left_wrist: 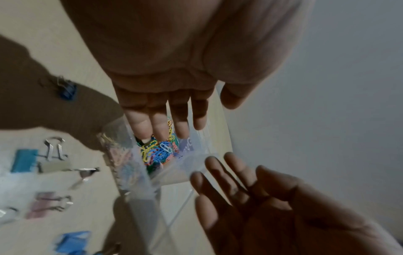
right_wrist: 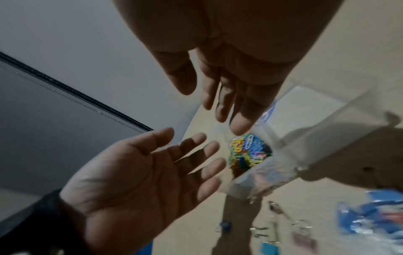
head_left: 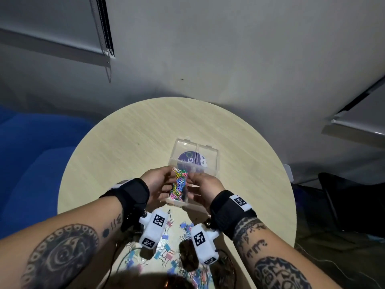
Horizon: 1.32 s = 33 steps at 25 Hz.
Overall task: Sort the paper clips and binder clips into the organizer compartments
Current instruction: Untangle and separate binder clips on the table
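A heap of coloured paper clips fills the near compartment of a clear plastic organizer in the middle of the round table. My left hand and right hand flank the heap, fingers straight. In the left wrist view my left hand touches the paper clips with its fingertips, while the right hand lies open beside the box. The right wrist view shows my right hand over the paper clips. Pastel binder clips lie scattered near the table's front edge.
The organizer's open lid, with a purple sticker, lies behind its compartments. The wooden table is bare to the left and back. A blue seat stands left of it and a dark chair right.
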Motion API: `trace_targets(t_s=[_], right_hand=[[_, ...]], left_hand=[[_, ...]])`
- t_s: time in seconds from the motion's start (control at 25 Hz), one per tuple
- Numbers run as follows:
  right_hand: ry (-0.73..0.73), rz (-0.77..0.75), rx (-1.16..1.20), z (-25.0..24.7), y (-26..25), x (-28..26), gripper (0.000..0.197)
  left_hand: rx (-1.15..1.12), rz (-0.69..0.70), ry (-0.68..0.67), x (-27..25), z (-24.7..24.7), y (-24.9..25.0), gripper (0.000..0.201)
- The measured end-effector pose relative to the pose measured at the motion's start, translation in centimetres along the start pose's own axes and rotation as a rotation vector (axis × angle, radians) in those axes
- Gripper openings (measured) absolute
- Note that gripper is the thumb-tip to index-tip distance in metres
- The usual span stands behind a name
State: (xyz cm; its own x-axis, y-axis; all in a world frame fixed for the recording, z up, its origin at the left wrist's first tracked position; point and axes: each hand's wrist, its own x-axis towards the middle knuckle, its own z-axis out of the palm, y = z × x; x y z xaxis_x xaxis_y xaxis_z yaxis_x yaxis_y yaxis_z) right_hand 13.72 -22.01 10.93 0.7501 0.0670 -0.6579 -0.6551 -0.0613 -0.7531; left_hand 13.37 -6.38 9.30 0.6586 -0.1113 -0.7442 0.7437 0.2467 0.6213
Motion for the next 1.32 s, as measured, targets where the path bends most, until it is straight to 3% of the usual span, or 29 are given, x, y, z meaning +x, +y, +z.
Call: trace_targets(t_s=[0.08, 0.2, 0.4, 0.52, 0.64, 0.72, 0.84, 1.08, 1.32], right_hand=[[0.024, -0.055, -0.115, -1.9, 1.5, -1.6, 0.01], [0.111, -0.102, -0.427, -5.5, 4.8, -3.9, 0.016], [0.181, -0.021, -0.815, -11.0, 11.4, -6.5, 0.012], [0.27, 0.08, -0.886, -13.7, 14.8, -7.6, 0.017], [0.313, 0.181, -0.888, -15.0, 17.0, -9.4, 0.024], [0.239, 0.191, -0.925, -14.9, 18.6, -10.0, 0.046], [0.132, 0.122, -0.934, -13.1, 20.2, -9.7, 0.061], [0.121, -0.032, -0.967, -9.7, 20.3, -7.5, 0.01], [0.221, -0.178, -0.899, -8.6, 19.5, -6.8, 0.007]], left_hand=[[0.177, 0.023, 0.008, -0.8, 0.1, -1.1, 0.016], [0.411, 0.073, -0.041, -2.3, 1.0, -3.7, 0.013], [1.287, 0.307, -0.044, -2.2, 1.8, -8.9, 0.021], [1.486, 0.404, -0.16, -1.9, 3.0, -11.4, 0.015], [1.58, 0.497, -0.398, -2.0, 4.4, -14.1, 0.043], [1.75, 0.476, -0.518, -1.9, 5.2, -16.1, 0.073], [2.013, 0.535, -0.481, -1.9, 5.6, -18.1, 0.077], [1.872, 0.633, -0.319, -1.2, 2.2, -16.5, 0.039], [1.618, 0.708, -0.193, -1.1, -2.2, -14.5, 0.018]])
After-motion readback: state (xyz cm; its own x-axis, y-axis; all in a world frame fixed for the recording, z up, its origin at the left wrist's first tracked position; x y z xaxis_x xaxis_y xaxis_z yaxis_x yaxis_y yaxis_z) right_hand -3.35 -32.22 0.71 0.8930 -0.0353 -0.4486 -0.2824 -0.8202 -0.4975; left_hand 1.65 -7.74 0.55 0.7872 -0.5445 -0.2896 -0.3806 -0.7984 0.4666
